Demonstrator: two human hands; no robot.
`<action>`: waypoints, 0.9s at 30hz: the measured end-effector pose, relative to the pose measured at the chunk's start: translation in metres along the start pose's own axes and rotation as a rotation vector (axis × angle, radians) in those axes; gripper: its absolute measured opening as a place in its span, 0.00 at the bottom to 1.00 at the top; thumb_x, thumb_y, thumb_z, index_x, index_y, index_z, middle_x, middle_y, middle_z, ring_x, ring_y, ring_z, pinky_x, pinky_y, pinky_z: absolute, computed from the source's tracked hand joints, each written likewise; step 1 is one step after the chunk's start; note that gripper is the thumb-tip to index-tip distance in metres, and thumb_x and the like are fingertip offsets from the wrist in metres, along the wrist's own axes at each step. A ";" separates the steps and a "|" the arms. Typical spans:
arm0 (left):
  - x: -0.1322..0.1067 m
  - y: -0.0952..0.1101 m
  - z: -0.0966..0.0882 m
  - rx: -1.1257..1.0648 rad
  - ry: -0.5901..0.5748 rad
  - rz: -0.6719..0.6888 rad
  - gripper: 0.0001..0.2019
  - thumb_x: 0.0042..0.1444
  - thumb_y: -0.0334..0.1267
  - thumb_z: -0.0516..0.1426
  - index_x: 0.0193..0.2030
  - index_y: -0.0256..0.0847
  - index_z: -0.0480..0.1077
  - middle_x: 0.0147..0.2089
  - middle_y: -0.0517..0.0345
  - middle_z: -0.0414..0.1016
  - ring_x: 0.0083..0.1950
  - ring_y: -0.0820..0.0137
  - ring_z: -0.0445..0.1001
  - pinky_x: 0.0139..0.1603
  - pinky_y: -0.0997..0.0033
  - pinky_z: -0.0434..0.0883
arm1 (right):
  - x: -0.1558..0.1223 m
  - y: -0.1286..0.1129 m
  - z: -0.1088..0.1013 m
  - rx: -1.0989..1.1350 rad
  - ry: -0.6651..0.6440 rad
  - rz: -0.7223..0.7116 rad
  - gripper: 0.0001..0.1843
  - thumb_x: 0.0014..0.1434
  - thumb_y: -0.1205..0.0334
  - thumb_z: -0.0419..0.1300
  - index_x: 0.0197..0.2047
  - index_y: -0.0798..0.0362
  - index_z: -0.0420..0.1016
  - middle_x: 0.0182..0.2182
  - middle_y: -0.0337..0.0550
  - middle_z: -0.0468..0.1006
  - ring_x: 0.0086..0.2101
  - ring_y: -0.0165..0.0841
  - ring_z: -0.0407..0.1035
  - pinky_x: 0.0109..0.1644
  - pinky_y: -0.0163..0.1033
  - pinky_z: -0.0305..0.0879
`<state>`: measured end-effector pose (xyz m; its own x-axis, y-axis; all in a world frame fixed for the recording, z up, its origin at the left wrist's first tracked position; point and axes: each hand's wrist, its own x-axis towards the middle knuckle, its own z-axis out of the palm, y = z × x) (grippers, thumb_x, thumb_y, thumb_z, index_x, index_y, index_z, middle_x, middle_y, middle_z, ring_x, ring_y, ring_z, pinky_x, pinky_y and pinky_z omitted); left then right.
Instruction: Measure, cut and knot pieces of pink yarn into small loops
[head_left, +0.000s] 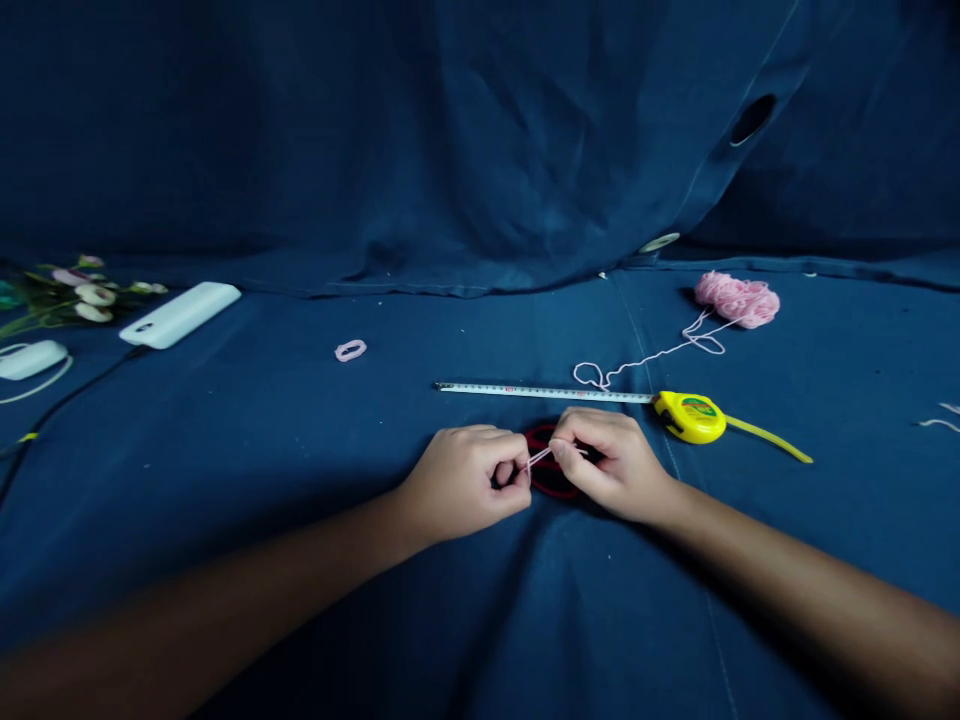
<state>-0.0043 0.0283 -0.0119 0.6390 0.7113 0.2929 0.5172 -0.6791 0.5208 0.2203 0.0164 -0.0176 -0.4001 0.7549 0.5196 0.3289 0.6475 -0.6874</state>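
Between my hands runs a short doubled length of pale pink yarn [538, 457]. My left hand [472, 480] is closed in a pinch on one end of it. My right hand [611, 460] grips the other end between thumb and forefinger, with a bit of yarn sticking out past the thumb. Beneath and behind the hands lies a dark red-rimmed object [553, 487], mostly hidden, perhaps scissor handles. Just beyond my hands a yellow tape measure [691, 418] rests with its blade [540, 393] drawn out to the left.
A pink yarn skein [739, 300] lies at the back right, its loose strand trailing toward the tape. A small pink yarn loop [350, 350] sits left of centre. On the left are a white power bank [180, 315] with a black cable, a white device [31, 360] and artificial flowers [94, 295].
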 end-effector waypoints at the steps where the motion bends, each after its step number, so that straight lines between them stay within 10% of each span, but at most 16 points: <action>1: 0.000 0.000 0.000 -0.005 -0.005 0.005 0.05 0.53 0.30 0.59 0.28 0.42 0.69 0.24 0.67 0.68 0.28 0.74 0.66 0.31 0.71 0.60 | 0.000 0.000 0.000 -0.001 0.002 -0.005 0.13 0.70 0.65 0.57 0.31 0.52 0.69 0.24 0.37 0.71 0.26 0.29 0.64 0.33 0.37 0.60; 10: 0.002 0.003 -0.008 -0.217 -0.163 0.148 0.07 0.58 0.33 0.61 0.29 0.42 0.72 0.30 0.63 0.76 0.33 0.73 0.72 0.38 0.71 0.67 | 0.001 -0.003 0.001 -0.025 -0.029 -0.062 0.14 0.71 0.63 0.55 0.31 0.51 0.68 0.24 0.40 0.71 0.26 0.32 0.63 0.33 0.40 0.59; 27: 0.006 0.002 -0.007 -0.322 0.044 -0.095 0.01 0.59 0.31 0.61 0.36 0.39 0.74 0.31 0.62 0.75 0.28 0.78 0.68 0.29 0.77 0.64 | 0.000 0.002 0.006 0.003 -0.084 -0.085 0.08 0.69 0.65 0.60 0.35 0.52 0.76 0.27 0.40 0.79 0.28 0.31 0.70 0.38 0.42 0.63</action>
<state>-0.0035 0.0320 -0.0037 0.5673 0.7808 0.2616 0.3622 -0.5219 0.7723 0.2162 0.0170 -0.0220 -0.4967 0.6857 0.5321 0.2883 0.7086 -0.6440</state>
